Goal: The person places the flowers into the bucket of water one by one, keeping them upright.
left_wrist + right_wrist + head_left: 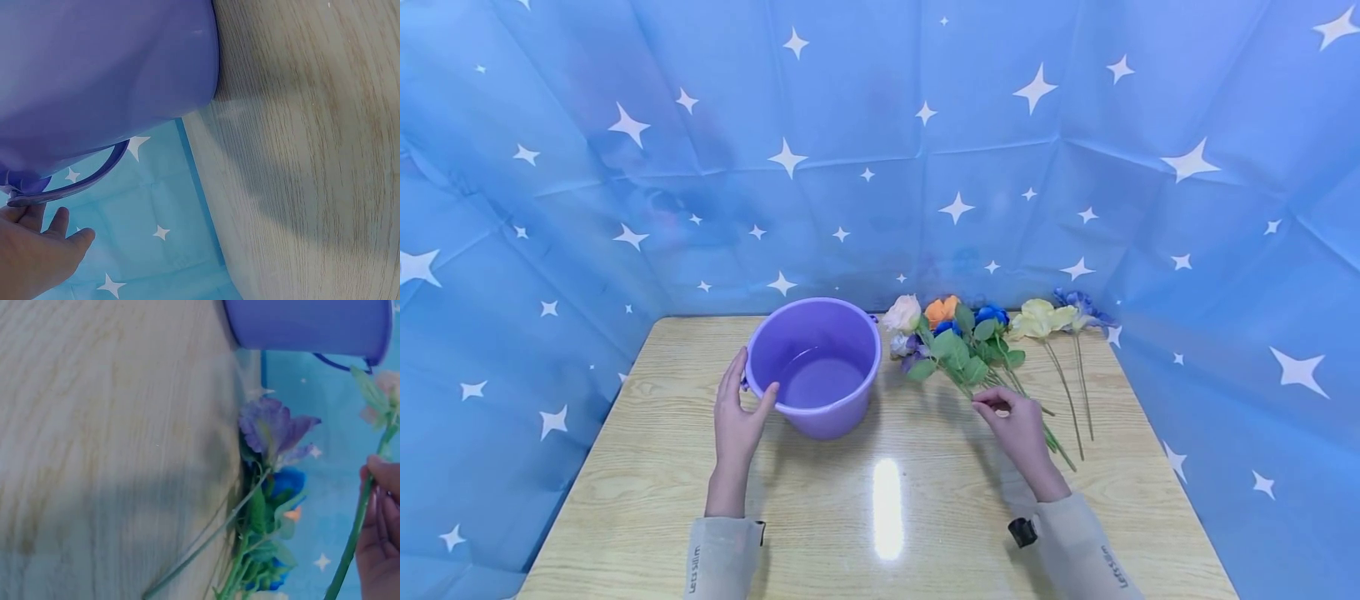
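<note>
Pinching the pink rose (902, 313) by its stem (354, 540), the right hand (1015, 425) had its bloom two o'clock from the purple bucket (846, 417); the left hand (739, 423) was spread wide at eight. Overlapping leaves (953, 353) risked dragging neighbouring flowers (992, 314) along.

Purple bucket (831, 419): cut by 2 edges in the left wrist view, top and left.
Left hand (739, 417), at the bucket's left: some fingertips hidden behind the handle (94, 178) in that view.
Right hand (1018, 425), right of the bucket: cut by the right wrist view's edge.
Stems (1062, 451), right of the bucket: upper lengths under leaves (951, 350), uncountable.
</note>
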Demonstrator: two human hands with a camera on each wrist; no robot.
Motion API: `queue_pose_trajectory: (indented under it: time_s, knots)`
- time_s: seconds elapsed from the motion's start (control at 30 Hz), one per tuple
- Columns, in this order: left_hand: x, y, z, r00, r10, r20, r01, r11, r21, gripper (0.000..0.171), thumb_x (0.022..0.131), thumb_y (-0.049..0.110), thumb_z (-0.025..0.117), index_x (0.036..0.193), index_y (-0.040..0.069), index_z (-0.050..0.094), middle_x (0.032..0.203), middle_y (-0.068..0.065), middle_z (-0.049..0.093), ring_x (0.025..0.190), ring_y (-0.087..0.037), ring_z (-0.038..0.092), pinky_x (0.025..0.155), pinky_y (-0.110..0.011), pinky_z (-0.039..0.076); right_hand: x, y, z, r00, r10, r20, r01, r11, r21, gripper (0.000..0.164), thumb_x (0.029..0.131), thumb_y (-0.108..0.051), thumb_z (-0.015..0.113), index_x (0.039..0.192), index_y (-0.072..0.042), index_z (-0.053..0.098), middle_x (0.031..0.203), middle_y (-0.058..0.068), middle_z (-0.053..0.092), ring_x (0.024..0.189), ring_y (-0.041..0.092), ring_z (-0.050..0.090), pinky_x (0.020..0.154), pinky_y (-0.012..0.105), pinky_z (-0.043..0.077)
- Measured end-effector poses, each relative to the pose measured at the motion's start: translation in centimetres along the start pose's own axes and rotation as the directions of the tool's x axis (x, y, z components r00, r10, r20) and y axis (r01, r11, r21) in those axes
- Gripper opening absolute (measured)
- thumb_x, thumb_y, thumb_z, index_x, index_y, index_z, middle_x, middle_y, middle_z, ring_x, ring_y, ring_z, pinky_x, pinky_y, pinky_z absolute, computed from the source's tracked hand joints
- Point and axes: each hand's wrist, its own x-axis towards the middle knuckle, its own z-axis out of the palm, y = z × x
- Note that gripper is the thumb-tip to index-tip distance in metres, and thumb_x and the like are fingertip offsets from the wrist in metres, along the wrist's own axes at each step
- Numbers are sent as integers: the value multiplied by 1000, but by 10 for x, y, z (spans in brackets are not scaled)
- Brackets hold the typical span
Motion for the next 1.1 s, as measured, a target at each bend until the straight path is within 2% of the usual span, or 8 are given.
queue_pose_trajectory:
  time_s: [0.3,0.63,0.73,0.97,1.1]
  knots:
    - [0,0,1,1000,2,3,-2,1000,1,74,85,24,76,152,19,43,157,-10,43,145,-35,39,117,-59,35,5,-6,-5,1000,-6,0,6,1000,20,6,87,-12,76,93,-10,76,85,3,76,76,1,67,67,14,57]
    - [0,1,0,1000,10,-2,-10,1000,-9,74,86,23,76,152,18,43,157,-10,43,145,-35,39,117,-58,36,11,-18,-3,998,-61,-19,62,998,9,7,85,-9,77,92,-10,77,83,2,76,75,6,68,69,13,55]
    - [0,0,1,1000,10,-1,-10,1000,-9,74,85,22,76,152,18,43,157,-10,43,145,-35,39,118,-58,35,13,-22,0,995,-89,-37,89,996,5,8,84,-7,78,91,-10,77,82,4,76,74,8,68,68,15,57]
    - [0,0,1,1000,3,1,-3,1000,-18,75,85,23,76,152,19,43,157,-9,42,145,-34,39,117,-58,36,17,-30,6,991,-122,-45,122,992,-7,10,82,-6,79,91,-10,77,81,3,76,73,12,70,68,31,62]
    - [0,0,1,1000,-1,2,1,1000,-26,75,85,23,76,152,19,43,157,-9,42,145,-34,39,117,-58,36,19,-34,9,992,-120,-28,120,993,7,8,83,-8,79,91,-9,77,82,3,76,74,14,70,68,29,61]
